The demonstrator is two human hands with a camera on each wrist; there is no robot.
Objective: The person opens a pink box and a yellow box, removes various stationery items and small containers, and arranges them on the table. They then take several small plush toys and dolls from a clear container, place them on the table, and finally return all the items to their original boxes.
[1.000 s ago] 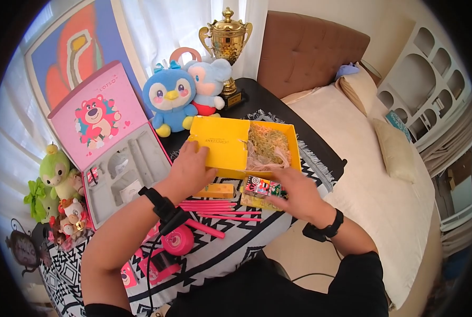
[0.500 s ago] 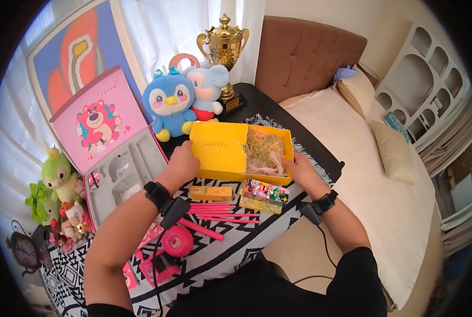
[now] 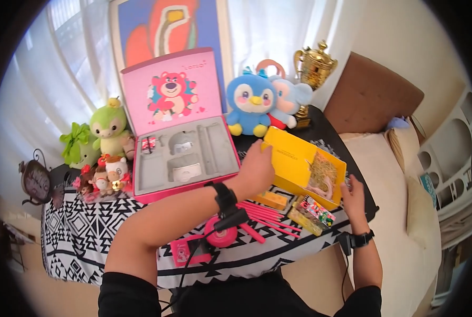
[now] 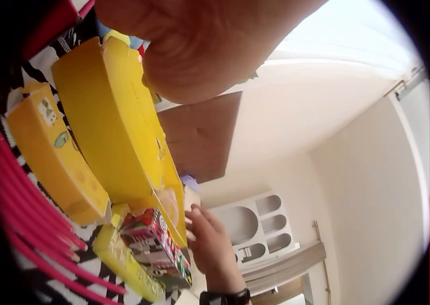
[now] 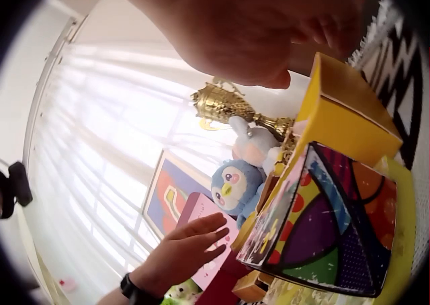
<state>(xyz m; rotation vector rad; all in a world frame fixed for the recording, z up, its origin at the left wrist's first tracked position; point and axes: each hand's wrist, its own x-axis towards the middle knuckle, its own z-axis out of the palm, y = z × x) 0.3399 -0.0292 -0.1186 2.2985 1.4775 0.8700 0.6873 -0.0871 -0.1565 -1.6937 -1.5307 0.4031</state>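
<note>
A yellow box (image 3: 302, 191) lies on the patterned cloth, its flap (image 3: 289, 156) over the left part and crinkled filler (image 3: 323, 171) showing at the right. My left hand (image 3: 258, 168) is at the box's left end; in the right wrist view its fingers (image 5: 201, 234) are fairly straight. Beside the right end is my right hand (image 3: 354, 196), fingers spread loosely, fingertips close to the wall. In front of the box lie a small orange box (image 3: 270, 199), a colourful patterned box (image 3: 317, 211) and a pale yellow box (image 3: 304, 222).
An open pink bear box (image 3: 183, 185) with a grey moulded insert stands left. Behind are a blue penguin plush (image 3: 253, 103) and a gold trophy (image 3: 315, 68). Pink pencils (image 3: 270, 217) and a round pink case (image 3: 221, 235) lie nearer me. A bed (image 3: 384, 174) is at the right.
Both hands have moved from the flap and the colourful box to the yellow box's ends. The right hand's fingers have since loosened from its side. The head view has turned left.
</note>
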